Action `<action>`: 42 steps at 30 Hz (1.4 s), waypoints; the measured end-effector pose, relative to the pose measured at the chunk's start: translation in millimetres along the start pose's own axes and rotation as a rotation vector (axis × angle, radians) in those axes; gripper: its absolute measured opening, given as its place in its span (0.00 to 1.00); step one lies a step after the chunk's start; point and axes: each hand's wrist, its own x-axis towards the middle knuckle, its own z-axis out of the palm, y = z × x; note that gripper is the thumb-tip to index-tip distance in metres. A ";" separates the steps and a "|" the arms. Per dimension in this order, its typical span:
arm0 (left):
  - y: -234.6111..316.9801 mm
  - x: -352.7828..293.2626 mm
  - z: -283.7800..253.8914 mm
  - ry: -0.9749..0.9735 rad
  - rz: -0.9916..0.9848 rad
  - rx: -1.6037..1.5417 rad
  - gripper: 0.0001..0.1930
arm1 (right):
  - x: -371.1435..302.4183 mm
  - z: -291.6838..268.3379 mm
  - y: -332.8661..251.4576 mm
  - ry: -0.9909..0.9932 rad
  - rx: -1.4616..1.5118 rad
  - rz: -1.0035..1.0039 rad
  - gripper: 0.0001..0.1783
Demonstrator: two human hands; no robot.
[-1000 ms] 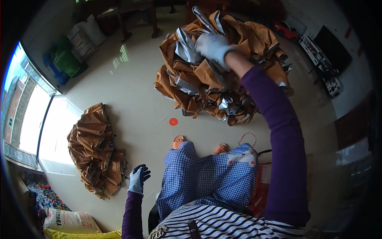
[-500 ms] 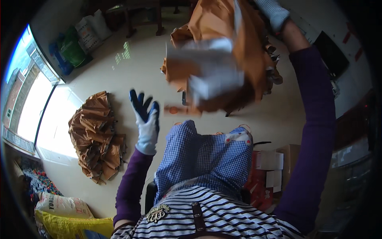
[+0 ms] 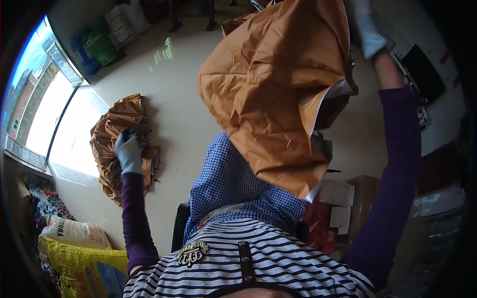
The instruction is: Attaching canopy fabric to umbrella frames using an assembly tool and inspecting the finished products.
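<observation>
In front of me hangs a large brown sheet of coated fabric (image 3: 268, 94), creased, with a silvery underside showing at its right edge. My right hand (image 3: 371, 35), in a pale striped glove, is raised beside the sheet's upper right side. Its fingers blur toward the top edge, so their grip is unclear. My left hand (image 3: 130, 151) wears a white glove with dark fingertips. Those fingers look curled in, and whatever they may hold is hidden. Behind that hand in the picture lies a pleated brown fabric heap (image 3: 112, 129) on the floor; I cannot tell whether they touch.
A bright doorway (image 3: 37, 119) is at the left. Several sacks, among them a green sack (image 3: 102, 44), stand at the far left wall. A yellow sack (image 3: 74, 258) lies near left. Cardboard boxes (image 3: 362, 193) are at my right. A blue checked cloth (image 3: 218, 174) covers my lap.
The brown sheet has swung nearer and spread over my lap, its brown face now toward me. My left hand has moved left, from spread fingers to curled ones. My right hand has shifted slightly right.
</observation>
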 end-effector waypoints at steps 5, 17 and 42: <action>87.2 -86.2 44.3 -0.229 0.484 -0.088 0.33 | -4.2 71.7 -9.5 0.017 -0.183 -0.470 0.15; 99.7 -44.6 190.8 -0.609 0.519 -0.119 0.25 | -28.3 66.0 -13.2 -0.187 -0.690 -0.119 0.16; 125.5 -85.2 83.8 0.033 1.196 1.102 0.18 | -49.1 146.3 -34.1 -0.245 0.044 -0.068 0.19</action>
